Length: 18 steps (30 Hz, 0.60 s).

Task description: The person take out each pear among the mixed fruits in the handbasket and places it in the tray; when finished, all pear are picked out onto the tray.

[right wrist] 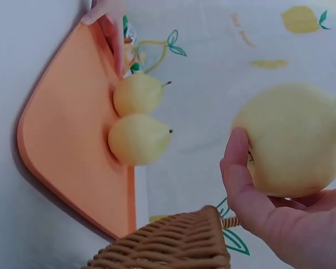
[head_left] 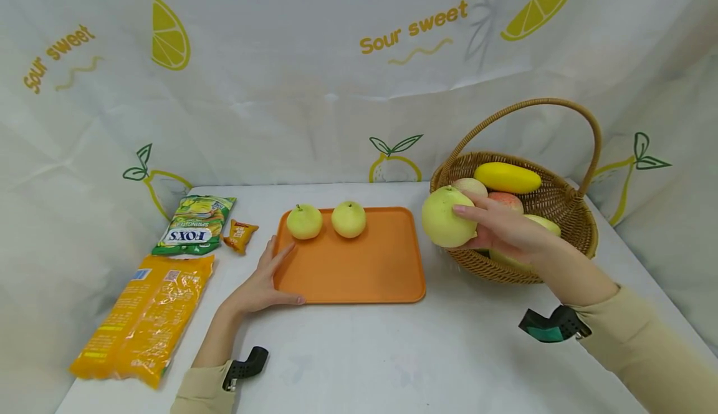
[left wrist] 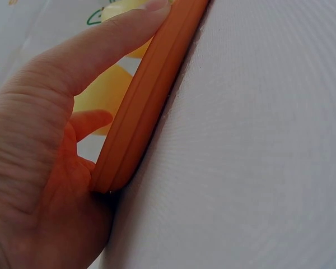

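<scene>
Right hand (head_left: 505,227) now, grip closed round a pale-green pear (head_left: 447,217), holding it up by the left rim of the wicker basket (head_left: 478,265)! Across the table (head_left: 364,351), the left hand (head_left: 259,283) spreads its grip at the near-left corner of the orange tray (head_left: 359,270), thumb touching the near rim. Two more pears (head_left: 349,219) sit near each other towards the tray's far edge.
</scene>
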Motion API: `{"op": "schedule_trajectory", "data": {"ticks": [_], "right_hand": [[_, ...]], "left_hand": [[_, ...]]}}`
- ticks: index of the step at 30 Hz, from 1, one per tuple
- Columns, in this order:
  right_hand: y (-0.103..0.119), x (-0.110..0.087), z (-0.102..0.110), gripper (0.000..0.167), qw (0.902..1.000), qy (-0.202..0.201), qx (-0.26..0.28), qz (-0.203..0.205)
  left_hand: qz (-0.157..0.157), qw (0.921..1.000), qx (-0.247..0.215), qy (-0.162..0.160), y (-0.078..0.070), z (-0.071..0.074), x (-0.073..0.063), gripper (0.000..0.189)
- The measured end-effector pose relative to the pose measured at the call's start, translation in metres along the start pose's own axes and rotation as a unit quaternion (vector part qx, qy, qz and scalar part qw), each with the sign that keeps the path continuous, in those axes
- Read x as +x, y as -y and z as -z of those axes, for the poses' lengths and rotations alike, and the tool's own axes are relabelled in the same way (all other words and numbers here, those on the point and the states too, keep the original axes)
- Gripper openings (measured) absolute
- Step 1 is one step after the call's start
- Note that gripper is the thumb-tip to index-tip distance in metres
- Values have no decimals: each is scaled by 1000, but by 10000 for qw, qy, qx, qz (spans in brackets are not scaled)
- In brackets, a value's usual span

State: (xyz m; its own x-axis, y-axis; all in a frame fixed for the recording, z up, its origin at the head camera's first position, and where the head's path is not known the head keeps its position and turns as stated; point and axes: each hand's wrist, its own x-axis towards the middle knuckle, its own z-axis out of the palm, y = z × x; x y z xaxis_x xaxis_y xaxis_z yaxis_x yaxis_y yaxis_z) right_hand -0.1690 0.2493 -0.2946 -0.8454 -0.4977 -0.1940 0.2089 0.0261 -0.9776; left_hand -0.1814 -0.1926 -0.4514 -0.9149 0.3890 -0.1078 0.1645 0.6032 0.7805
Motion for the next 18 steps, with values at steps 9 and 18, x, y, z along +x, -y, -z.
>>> {"op": "schedule_trajectory", "data": {"ticks": [9,18], "right_hand": [[-10,19,-23,64,9996,264,28,74],[-26,38,-37,67,9986,129,502,-103]], "left_hand": [[21,10000,-9,11,0,-1,-1,110],[18,10000,-3,11,-1,0,-1,109]]}}
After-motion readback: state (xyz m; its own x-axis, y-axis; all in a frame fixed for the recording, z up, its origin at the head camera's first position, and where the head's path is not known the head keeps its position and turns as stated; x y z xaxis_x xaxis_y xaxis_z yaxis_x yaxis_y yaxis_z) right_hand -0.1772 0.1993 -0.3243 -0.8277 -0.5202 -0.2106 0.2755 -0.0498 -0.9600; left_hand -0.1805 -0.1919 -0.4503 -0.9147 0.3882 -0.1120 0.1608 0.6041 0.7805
